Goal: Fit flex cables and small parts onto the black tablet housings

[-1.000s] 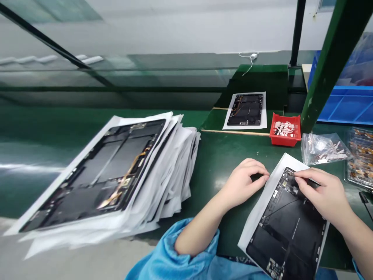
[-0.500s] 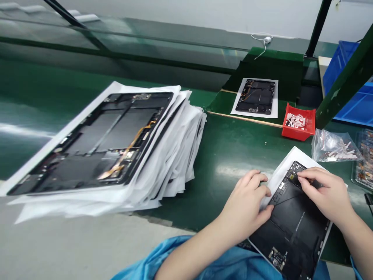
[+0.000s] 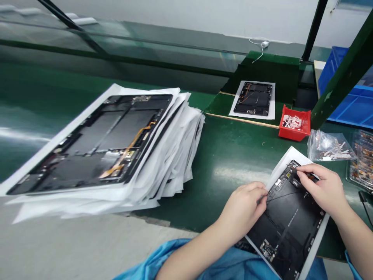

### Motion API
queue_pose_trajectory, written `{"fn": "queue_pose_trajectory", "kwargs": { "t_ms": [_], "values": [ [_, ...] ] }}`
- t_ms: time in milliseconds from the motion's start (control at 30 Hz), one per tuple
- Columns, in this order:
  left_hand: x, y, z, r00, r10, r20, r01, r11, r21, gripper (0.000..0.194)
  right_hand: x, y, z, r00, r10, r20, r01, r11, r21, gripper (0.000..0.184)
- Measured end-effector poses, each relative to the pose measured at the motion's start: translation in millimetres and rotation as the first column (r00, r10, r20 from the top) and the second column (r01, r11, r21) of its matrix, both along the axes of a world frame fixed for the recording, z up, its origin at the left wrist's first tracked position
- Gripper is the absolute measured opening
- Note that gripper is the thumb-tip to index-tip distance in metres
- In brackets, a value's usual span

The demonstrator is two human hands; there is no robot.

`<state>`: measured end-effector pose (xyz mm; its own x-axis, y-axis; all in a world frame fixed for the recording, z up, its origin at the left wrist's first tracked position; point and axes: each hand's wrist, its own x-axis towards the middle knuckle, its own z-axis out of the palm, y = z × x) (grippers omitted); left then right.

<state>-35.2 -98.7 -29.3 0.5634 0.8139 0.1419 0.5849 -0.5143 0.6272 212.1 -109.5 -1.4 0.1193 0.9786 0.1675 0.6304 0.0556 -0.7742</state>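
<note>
A black tablet housing (image 3: 287, 223) with circuit parts along its edges lies tilted on a white sheet (image 3: 287, 154), at the front edge of the green bench. My left hand (image 3: 246, 204) has its fingers curled together at the housing's left edge, gripping it there. Over the upper end, my right hand (image 3: 325, 190) has thumb and forefinger pinched close to the small parts near the top. Whatever is between those fingertips, if anything, is too small to make out. Part of the upper right corner is hidden behind this hand.
Left stands a tall stack of housings (image 3: 101, 136) interleaved with white sheets. Another housing (image 3: 254, 99) lies on a sheet farther back. To the right are a red bin (image 3: 294, 132) of small white strips, a clear bag (image 3: 332, 146), clear trays (image 3: 363, 157), a blue crate (image 3: 349, 103) and a green post (image 3: 340, 74).
My left hand's fingers, spread over the housing's left edge before, have drawn together and slid slightly down. My right hand remains pinched near the top. The whole view has shifted a little.
</note>
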Motion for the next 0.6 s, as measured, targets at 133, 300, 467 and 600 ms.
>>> {"fn": "queue_pose_trajectory", "kwargs": {
  "t_ms": [133, 300, 467, 600],
  "values": [
    [-4, 22, -1.2, 0.992, -0.125, -0.005, 0.125, 0.992, 0.024, 0.020, 0, 0, 0.2, 1.000, -0.014, -0.006, 0.014, 1.000, 0.016, 0.015],
    [-11, 67, 9.4, 0.963, -0.268, -0.035, 0.268, 0.963, 0.011, 0.022, 0, -1, 2.2, 0.999, -0.043, -0.014, 0.044, 0.998, 0.054, 0.014],
    [-3, 105, 23.4, 0.889, -0.457, -0.039, 0.456, 0.890, -0.021, 0.021, -2, -2, 5.4, 0.996, -0.091, -0.016, 0.092, 0.992, 0.091, 0.014],
    [10, 117, 24.4, 0.843, -0.538, -0.011, 0.537, 0.843, -0.041, 0.021, -3, -4, 8.1, 0.993, -0.118, -0.002, 0.117, 0.987, 0.113, 0.013]
  ]
}}
